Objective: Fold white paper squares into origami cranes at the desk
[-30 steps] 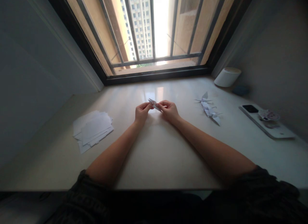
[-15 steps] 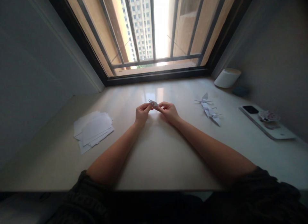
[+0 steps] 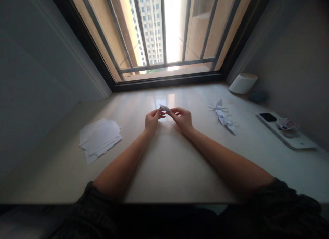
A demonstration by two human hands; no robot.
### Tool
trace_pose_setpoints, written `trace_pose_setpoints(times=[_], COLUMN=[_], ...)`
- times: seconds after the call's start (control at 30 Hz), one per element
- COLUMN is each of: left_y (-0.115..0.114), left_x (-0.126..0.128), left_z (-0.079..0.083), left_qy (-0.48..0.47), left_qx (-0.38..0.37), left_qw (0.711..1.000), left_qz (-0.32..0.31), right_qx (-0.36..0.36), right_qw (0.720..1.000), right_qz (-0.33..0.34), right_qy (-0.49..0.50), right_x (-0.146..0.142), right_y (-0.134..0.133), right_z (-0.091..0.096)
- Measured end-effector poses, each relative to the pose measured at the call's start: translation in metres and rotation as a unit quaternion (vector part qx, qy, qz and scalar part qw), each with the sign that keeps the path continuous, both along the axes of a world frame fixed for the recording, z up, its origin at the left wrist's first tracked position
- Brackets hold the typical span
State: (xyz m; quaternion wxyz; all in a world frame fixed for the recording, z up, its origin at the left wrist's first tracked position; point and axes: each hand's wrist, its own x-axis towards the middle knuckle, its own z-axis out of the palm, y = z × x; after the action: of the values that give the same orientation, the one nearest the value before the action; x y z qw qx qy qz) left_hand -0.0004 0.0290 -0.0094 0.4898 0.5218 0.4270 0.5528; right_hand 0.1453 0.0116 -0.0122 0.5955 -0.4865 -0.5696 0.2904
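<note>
Between my two hands, above the white table (image 3: 164, 170), is a small folded piece of white paper (image 3: 165, 108) with narrow points at its left end. My left hand (image 3: 152, 120) pinches it from the left, near those points. From the right, the thumb and fingers of my right hand (image 3: 183, 120) are closed on its other end. Fingertips cover parts of the fold. Right of my hands lie white origami cranes (image 3: 223, 116), close together with wings spread. On the left is a loose pile of white paper sheets (image 3: 102, 138).
Toward the right edge lies a white phone (image 3: 295, 138) with a round decorated grip on its back. A white cylindrical object (image 3: 243, 83) stands in the far right corner, beside a blurred dark blue item (image 3: 257, 97). A barred window (image 3: 167, 82) borders the table's far side.
The folded paper has tilted and turned slightly in my fingers, its points now lying flatter. My right hand has shifted a little to the right. The cranes and sheets are unmoved.
</note>
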Motion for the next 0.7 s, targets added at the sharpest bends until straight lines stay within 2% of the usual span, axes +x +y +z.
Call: trace_pose_setpoints(times=[0.2, 0.33, 0.47, 0.6, 0.7], left_y=[-0.0035, -0.0037, -0.0014, 0.0011, 0.0017], left_x=[0.0024, 0.0032, 0.0025, 0.0021, 0.0022], left_z=[0.0027, 0.0037, 0.0026, -0.0003, -0.0014], left_qy=[0.020, -0.004, -0.017, -0.068, -0.085], left_qx=[-0.036, -0.027, -0.018, -0.009, -0.010], left_qw=[0.999, 1.000, 0.999, 0.996, 0.995], left_qz=[-0.031, 0.003, 0.047, 0.064, 0.056], right_qx=[0.032, 0.083, 0.142, 0.160, 0.135], right_qw=[0.995, 0.985, 0.966, 0.967, 0.978], right_qz=[-0.056, -0.035, 0.020, 0.070, 0.096], right_qy=[-0.071, -0.150, -0.215, -0.188, -0.131], right_x=[0.0029, 0.0034, 0.0009, -0.0016, -0.0017], right_y=[-0.0021, -0.0044, -0.0065, -0.0063, -0.0028], right_z=[0.0006, 0.0016, 0.0032, 0.0025, -0.0009])
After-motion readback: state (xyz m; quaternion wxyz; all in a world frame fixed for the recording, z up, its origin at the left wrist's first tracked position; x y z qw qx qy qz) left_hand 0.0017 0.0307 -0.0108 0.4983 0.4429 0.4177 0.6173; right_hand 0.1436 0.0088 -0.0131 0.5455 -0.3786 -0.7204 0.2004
